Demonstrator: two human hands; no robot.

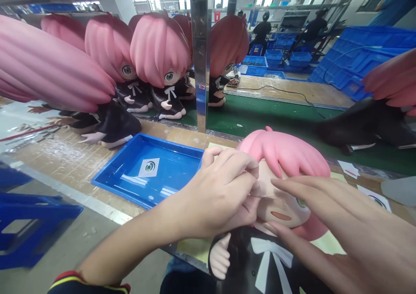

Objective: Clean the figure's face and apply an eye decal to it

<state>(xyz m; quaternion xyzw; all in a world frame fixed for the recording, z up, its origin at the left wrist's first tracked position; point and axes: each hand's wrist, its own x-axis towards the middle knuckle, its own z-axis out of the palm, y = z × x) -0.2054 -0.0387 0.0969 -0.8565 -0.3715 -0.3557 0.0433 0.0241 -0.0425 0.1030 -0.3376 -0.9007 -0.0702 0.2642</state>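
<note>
Doll at desk near edge. L hand pinched on doll's face; R hand fingers spread flat, touching face. Blue tray just left w/ eye sticker.

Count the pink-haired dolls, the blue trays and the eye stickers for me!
Pink-haired dolls with a face showing: 5, one under the left hand and right hand, four behind.
Blue tray: 1
Eye stickers: 2, one in the tray, one at right.
Total: 8
</note>
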